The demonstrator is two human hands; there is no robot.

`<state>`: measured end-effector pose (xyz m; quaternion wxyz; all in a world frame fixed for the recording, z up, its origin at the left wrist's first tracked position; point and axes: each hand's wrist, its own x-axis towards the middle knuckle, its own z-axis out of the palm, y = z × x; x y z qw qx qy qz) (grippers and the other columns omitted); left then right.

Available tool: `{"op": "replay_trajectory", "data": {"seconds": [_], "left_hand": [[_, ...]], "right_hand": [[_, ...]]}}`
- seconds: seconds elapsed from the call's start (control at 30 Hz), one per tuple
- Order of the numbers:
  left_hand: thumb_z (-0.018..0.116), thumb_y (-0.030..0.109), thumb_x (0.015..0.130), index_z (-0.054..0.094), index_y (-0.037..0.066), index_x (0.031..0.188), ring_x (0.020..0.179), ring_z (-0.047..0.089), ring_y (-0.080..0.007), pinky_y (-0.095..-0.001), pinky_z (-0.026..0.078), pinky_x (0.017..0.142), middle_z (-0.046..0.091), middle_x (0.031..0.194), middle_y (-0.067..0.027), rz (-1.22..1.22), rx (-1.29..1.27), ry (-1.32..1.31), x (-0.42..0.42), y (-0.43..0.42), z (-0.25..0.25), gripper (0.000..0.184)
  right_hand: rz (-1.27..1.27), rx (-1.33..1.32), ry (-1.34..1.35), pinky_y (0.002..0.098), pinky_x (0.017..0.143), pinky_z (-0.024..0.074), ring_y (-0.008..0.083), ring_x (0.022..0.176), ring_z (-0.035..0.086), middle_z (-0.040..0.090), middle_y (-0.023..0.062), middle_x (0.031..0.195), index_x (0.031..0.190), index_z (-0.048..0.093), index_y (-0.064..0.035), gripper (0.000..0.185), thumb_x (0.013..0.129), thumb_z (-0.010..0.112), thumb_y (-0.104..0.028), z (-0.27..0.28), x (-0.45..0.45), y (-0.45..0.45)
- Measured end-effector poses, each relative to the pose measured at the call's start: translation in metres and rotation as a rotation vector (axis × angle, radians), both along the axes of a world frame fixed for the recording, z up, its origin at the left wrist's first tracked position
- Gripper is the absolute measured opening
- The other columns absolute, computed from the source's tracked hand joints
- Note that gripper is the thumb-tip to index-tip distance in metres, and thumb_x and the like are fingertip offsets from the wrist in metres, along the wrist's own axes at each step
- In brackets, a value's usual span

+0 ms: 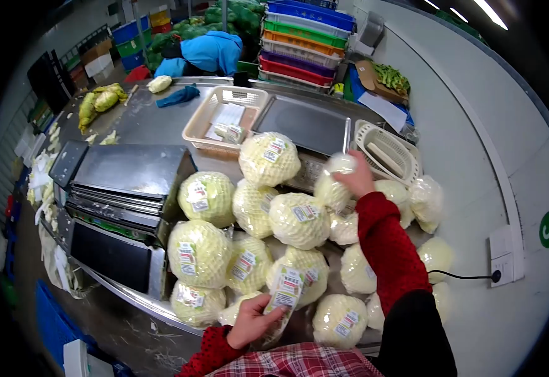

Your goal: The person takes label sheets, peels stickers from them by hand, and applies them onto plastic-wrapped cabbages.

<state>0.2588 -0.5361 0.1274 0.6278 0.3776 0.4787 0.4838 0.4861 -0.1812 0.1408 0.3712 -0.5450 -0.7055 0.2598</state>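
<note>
At the front edge of the table, my left hand (257, 322) pinches a strip of printed labels (287, 288) between thumb and fingers. My right hand (357, 176) grips a small film-wrapped cabbage (333, 188) near the scale, with its fingers partly hidden. Around both hands are several pale cabbages in clear film and foam net. Printed labels show on many, including a cabbage (299, 220) in the middle, a top one (269, 158) and a large one (199, 253) at left. Behind the strip, another labelled cabbage (312, 270) is partly covered.
A wrapping machine (123, 169) stands at left, and a flat scale plate (302, 124) lies behind the cabbages. Beside it are a cream basket (193, 129) and a white basket (415, 166). Stacked crates (306, 41) and a person in a blue jacket (215, 51) are beyond. A wall borders the right.
</note>
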Motion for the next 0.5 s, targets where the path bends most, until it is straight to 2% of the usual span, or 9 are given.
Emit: {"op": "replay_trajectory", "data": {"seconds": [0.07, 0.13, 0.2, 0.3, 0.37, 0.4, 0.43, 0.47, 0.5], "left_hand": [[0.068, 0.007, 0.088, 0.068, -0.002, 0.104, 0.071, 0.058, -0.0049, -0.0220, 0.047, 0.064, 0.067, 0.083, -0.0001, -0.008, 0.030, 0.014, 0.002, -0.001, 0.001, 0.018], [0.068, 0.007, 0.088, 0.068, -0.002, 0.102, 0.071, 0.058, -0.0048, -0.0219, 0.047, 0.064, 0.066, 0.082, 0.0000, -0.027, 0.026, 0.070, 0.000, -0.004, 0.012, 0.017], [0.068, 0.008, 0.088, 0.068, -0.002, 0.099, 0.072, 0.058, -0.0047, -0.0218, 0.047, 0.063, 0.066, 0.081, 0.0000, -0.037, 0.041, 0.121, -0.004, -0.009, 0.015, 0.015], [0.065, 0.007, 0.090, 0.066, -0.002, 0.102, 0.072, 0.057, -0.0048, -0.0218, 0.046, 0.063, 0.065, 0.084, 0.0007, 0.129, -0.039, -0.020, -0.006, -0.010, 0.010, 0.015], [0.064, 0.005, 0.090, 0.065, -0.002, 0.104, 0.075, 0.057, -0.0054, -0.0223, 0.046, 0.065, 0.066, 0.088, 0.0001, 0.146, 0.001, 0.016, -0.012, -0.005, 0.015, 0.016], [0.063, 0.004, 0.090, 0.065, -0.002, 0.105, 0.077, 0.058, -0.0060, -0.0228, 0.046, 0.066, 0.066, 0.093, -0.0005, 0.170, 0.052, 0.046, -0.013, 0.004, 0.022, 0.017], [0.062, 0.003, 0.089, 0.064, -0.002, 0.108, 0.084, 0.057, -0.0077, -0.0240, 0.047, 0.073, 0.064, 0.095, -0.0012, 0.159, 0.092, 0.128, -0.012, 0.010, 0.032, 0.019], [0.063, 0.002, 0.088, 0.064, -0.001, 0.109, 0.088, 0.058, -0.0106, -0.0258, 0.046, 0.079, 0.064, 0.094, -0.0041, 0.117, 0.123, 0.157, -0.013, 0.015, 0.033, 0.022], [0.064, 0.002, 0.086, 0.065, -0.001, 0.108, 0.089, 0.059, -0.0125, -0.0266, 0.046, 0.080, 0.064, 0.094, -0.0058, 0.081, 0.172, 0.235, -0.014, 0.018, 0.029, 0.021]], "right_hand": [[0.404, 0.057, 0.032, 0.0345, 0.104, 0.0399, 0.0275, 0.120, 0.051, 0.052, 0.0124, 0.131, 0.135, 0.045, -0.0071, 0.083, 0.061, 0.079, -0.006, 0.004, -0.009, -0.003], [0.474, -0.052, 0.134, 0.0334, 0.103, 0.0399, 0.0269, 0.121, 0.051, 0.050, 0.0132, 0.133, 0.139, 0.041, -0.0062, 0.082, 0.065, 0.075, -0.002, -0.017, -0.001, 0.027], [0.234, -0.170, -0.061, 0.0320, 0.100, 0.0426, 0.0273, 0.118, 0.055, 0.054, 0.0154, 0.130, 0.137, 0.044, -0.0025, 0.070, 0.073, 0.070, -0.009, -0.025, 0.011, 0.042], [0.120, -0.179, 0.097, 0.0340, 0.097, 0.0448, 0.0275, 0.114, 0.057, 0.058, 0.0170, 0.124, 0.130, 0.050, 0.0015, 0.060, 0.078, 0.072, -0.018, -0.044, 0.017, 0.053], [-0.072, 0.425, -0.366, 0.0356, 0.092, 0.0471, 0.0269, 0.108, 0.059, 0.060, 0.0196, 0.115, 0.122, 0.055, 0.0019, 0.053, 0.081, 0.073, -0.025, -0.018, -0.009, 0.001], [0.135, 0.345, -0.146, 0.0348, 0.087, 0.0489, 0.0236, 0.101, 0.061, 0.062, 0.0186, 0.108, 0.117, 0.057, 0.0012, 0.047, 0.084, 0.072, -0.029, 0.003, -0.024, -0.034], [0.346, -0.288, -0.042, 0.0306, 0.083, 0.0496, 0.0179, 0.092, 0.062, 0.065, 0.0134, 0.100, 0.116, 0.058, 0.0007, 0.043, 0.086, 0.070, -0.028, 0.023, -0.037, -0.075], [0.675, -0.540, 0.260, 0.0279, 0.078, 0.0499, 0.0129, 0.084, 0.061, 0.066, 0.0073, 0.092, 0.114, 0.060, -0.0003, 0.038, 0.086, 0.071, -0.025, 0.018, -0.043, -0.111], [0.792, -0.506, 0.234, 0.0277, 0.076, 0.0499, 0.0120, 0.083, 0.061, 0.067, 0.0060, 0.091, 0.113, 0.061, -0.0008, 0.036, 0.086, 0.071, -0.023, 0.035, -0.050, -0.148]]}}
